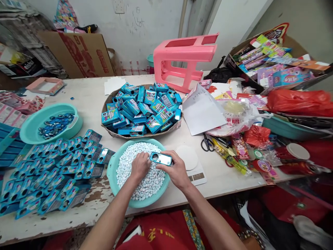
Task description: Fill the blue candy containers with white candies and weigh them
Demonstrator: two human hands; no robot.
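Note:
A teal basin point(111, 177) full of small white candies point(145, 184) stands right before me. My left hand point(140, 166) is down on the candies with its fingers bunched together; the fingertips and whatever they pinch are hidden. My right hand point(177, 168) grips a small blue candy box point(162, 158) by its right end, just above the basin's right side. The box's narrow face points up, showing a dark round hole at its left end and a shiny surface. My left fingers are close beside that holed end.
Behind the basin, a carton tray point(106, 130) is heaped with blue boxes. Rows of holed boxes point(52, 170) stand left, near a teal tub point(26, 128) of shiny blue pieces. A scale point(197, 175), scissors point(207, 143) and an overturned pink stool point(186, 52) lie right.

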